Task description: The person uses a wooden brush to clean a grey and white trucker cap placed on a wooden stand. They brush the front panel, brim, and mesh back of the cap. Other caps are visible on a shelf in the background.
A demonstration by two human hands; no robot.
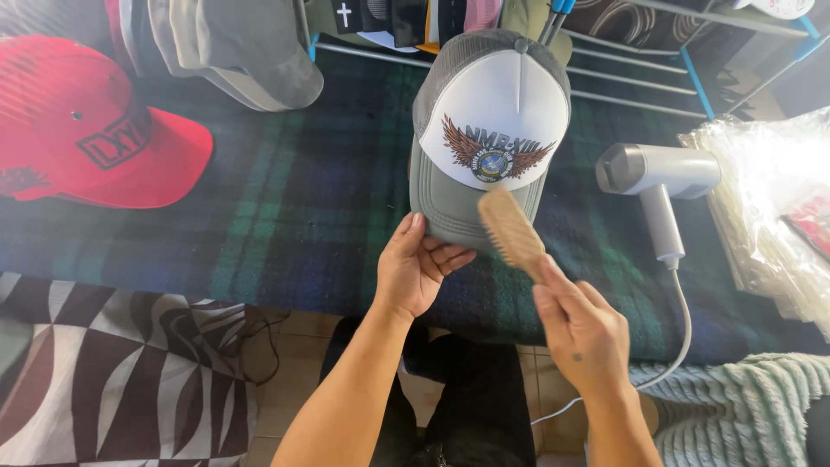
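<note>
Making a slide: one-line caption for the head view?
Left hand steadies a grey-and-white cap; right hand holds a wooden brush on its brim.

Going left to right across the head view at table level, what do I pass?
Red cap → left hand → grey-and-white cap → wooden brush held by the right hand → grey handheld steamer → clear plastic bags.

The left hand (pixel 418 270) grips the grey brim of a white-fronted cap (pixel 489 130) lying on a plaid cloth (pixel 303 199). The right hand (pixel 577 327) holds a wooden brush (pixel 510 231) against the brim. A red cap (pixel 82 130) and a grey steamer (pixel 659 177) lie nearby.
</note>
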